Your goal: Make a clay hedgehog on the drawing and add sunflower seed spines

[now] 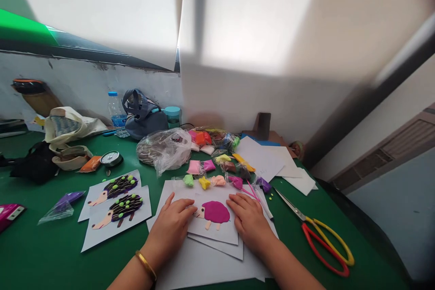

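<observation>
Our left hand (169,224) and right hand (249,222) lie flat and open on either side of a pale grey card (217,233) at lower centre of the frame. Neither hand grips anything: the fingers are spread wide, and both palms are turned down. On the card sits a clay hedgehog (214,213) with a rounded magenta body, a pointed pale pink snout and two short peach legs. Our left fingertips (190,208) stop just beside the snout, and our right fingers (238,204) lie just beside the body. The card rests on a stack of paper sheets (204,267) on a green table (292,235), and a gold bangle (146,266) circles our left wrist.

Just above the card, small lumps of green, yellow and peach clay (204,181) lie in a row, with thin pink clay strips (253,192) to their right. Red-and-yellow-handled scissors (322,240) lie open at right. At left are two hedgehog cards (115,208) with dark, green-dotted bodies. Upper centre holds a crumpled plastic bag (163,150) and packets of coloured clay (207,140).
</observation>
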Motion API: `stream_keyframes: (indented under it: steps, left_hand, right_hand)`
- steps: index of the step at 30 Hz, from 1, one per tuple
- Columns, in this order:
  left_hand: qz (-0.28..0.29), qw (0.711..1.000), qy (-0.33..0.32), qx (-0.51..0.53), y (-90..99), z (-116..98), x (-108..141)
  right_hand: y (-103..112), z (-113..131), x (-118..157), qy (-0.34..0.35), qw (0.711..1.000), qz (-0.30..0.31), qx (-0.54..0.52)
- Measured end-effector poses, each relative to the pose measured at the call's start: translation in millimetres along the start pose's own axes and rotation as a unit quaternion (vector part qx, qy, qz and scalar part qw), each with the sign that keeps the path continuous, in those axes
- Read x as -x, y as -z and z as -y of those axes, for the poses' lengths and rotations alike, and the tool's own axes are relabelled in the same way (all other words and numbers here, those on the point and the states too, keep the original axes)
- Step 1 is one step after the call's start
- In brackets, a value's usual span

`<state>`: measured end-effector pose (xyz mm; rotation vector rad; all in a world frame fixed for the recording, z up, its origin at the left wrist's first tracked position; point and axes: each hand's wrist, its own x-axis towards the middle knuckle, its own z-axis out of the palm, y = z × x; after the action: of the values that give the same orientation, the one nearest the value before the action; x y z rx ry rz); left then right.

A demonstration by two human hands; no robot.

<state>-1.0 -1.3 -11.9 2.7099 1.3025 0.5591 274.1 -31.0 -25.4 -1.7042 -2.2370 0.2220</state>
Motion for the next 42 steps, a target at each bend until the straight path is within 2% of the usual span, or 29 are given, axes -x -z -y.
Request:
stream_keyframes:
  steps: [5, 13, 21, 31, 35, 38, 42]
  left_hand:
    - [0.002, 1.000, -0.016, -0.016, -2.5, -5.4, 4.4]
    - [0.058, 0.998, 0.001, 0.030, -10.1, -9.3, 4.5]
    - [0.041, 0.999, 0.007, 0.014, -13.5, -11.1, 6.1]
    - [0.039, 0.998, 0.004, 0.041, -15.9, -6.5, 8.0]
    - [0.052, 0.996, 0.002, 0.068, -11.2, -6.5, 7.6]
    - [0.063, 0.994, -0.001, 0.085, -6.8, -8.9, 6.8]
    - [0.074, 0.994, 0.005, 0.080, -3.9, -12.8, 6.2]
  right_hand:
    - [-0.5, -0.4, 0.5, 0.004, 1.000, -0.013, -0.001]
    - [3.1, -2.4, 1.5, -0.010, 0.999, -0.048, -0.010]
    - [2.0, -2.7, 3.0, -0.013, 0.998, -0.062, -0.020]
    - [10.1, 0.7, 15.4, -0.026, 1.000, 0.002, -0.017]
    - [14.0, -0.1, 31.4, -0.028, 0.998, 0.043, -0.029]
    - [15.4, -1.1, 43.1, -0.006, 0.996, 0.082, -0.032]
    - [14.1, -4.6, 47.7, -0.002, 0.996, 0.089, -0.021]
